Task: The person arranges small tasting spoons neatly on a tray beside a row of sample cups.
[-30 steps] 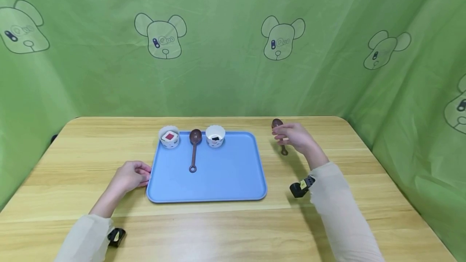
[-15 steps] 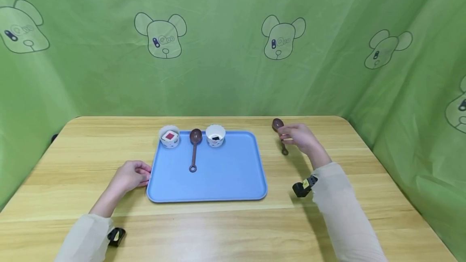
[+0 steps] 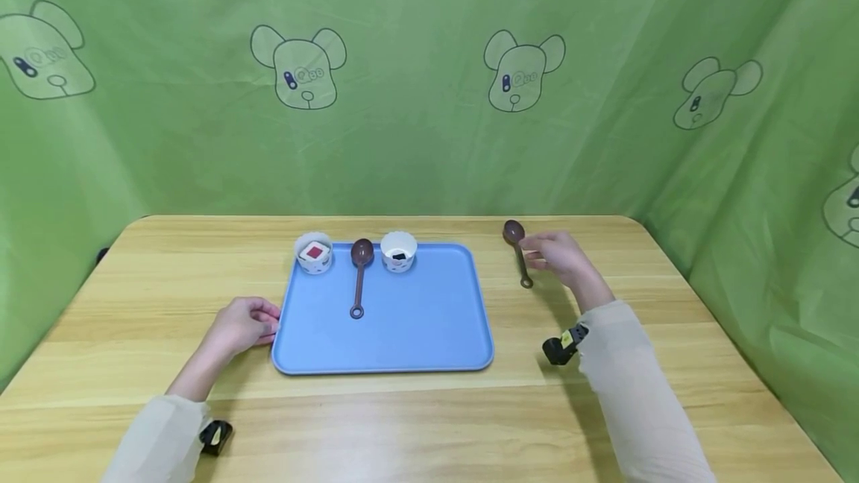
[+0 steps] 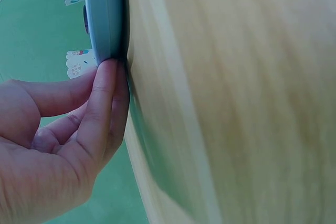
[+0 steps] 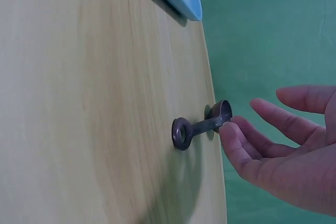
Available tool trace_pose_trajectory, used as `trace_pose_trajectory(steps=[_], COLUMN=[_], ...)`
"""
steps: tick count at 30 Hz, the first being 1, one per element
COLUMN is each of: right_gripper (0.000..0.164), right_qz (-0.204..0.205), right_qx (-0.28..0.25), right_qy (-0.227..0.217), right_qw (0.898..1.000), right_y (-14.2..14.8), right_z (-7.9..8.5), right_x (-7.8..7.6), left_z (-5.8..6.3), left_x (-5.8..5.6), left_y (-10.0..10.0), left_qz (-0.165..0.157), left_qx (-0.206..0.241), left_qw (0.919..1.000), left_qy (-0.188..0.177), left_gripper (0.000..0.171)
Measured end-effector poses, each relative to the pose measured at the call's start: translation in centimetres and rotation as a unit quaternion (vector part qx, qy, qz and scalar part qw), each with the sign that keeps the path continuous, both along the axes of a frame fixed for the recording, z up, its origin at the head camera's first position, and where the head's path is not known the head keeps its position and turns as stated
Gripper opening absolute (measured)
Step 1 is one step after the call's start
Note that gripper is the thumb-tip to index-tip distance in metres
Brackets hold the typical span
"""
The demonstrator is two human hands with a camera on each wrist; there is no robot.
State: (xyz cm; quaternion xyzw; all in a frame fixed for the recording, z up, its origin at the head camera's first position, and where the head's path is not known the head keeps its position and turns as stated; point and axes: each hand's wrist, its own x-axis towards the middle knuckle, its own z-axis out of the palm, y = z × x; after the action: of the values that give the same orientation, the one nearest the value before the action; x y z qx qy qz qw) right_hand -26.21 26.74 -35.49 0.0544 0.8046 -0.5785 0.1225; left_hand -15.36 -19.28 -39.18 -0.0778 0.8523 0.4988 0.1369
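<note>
My left hand (image 3: 243,325) is at the left side of a blue tray (image 3: 416,319). In the left wrist view, its thumb and fingers pinch the tray's edge (image 4: 107,19). A brown spoon (image 3: 520,256) lies on the table right of the tray, bowl toward the back. Just right of its handle is my right hand (image 3: 557,256). The right wrist view shows the fingers (image 5: 236,150) relaxed beside the spoon (image 5: 205,126), the thumb held apart. On the tray lies a second brown spoon (image 3: 359,282), between two patterned white paper cups, one left (image 3: 315,263) and one right (image 3: 398,263).
The left cup has a white piece with a red diamond (image 3: 314,252) in it; inside the right cup a small black mark (image 3: 399,256) shows. The wooden table (image 3: 376,431) ends at a green curtain (image 3: 416,162) behind and at the sides.
My right hand has drawn to the right from over the right spoon, leaving more of its handle in sight. My left hand and the tray stay in place.
</note>
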Motion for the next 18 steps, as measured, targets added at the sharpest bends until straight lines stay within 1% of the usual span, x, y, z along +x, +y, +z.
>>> trace_pose_trajectory(steps=[10, 18], right_gripper=[0.042, 0.041], right_qz=[-0.002, 0.001], right_qx=[0.002, 0.007], right_qy=[0.004, -0.010], right_qw=[1.000, 1.000], right_y=[0.61, 0.89], right_z=[-0.48, -0.81], right_x=[-0.02, 0.00], left_z=[0.13, 0.03], left_x=[0.01, 0.08], left_y=[0.13, 0.22], left_qz=[0.001, 0.005], left_qx=[-0.004, -0.006], left_qw=[1.0000, 1.0000], left_qy=[-0.002, -0.001], left_gripper=[0.017, 0.017])
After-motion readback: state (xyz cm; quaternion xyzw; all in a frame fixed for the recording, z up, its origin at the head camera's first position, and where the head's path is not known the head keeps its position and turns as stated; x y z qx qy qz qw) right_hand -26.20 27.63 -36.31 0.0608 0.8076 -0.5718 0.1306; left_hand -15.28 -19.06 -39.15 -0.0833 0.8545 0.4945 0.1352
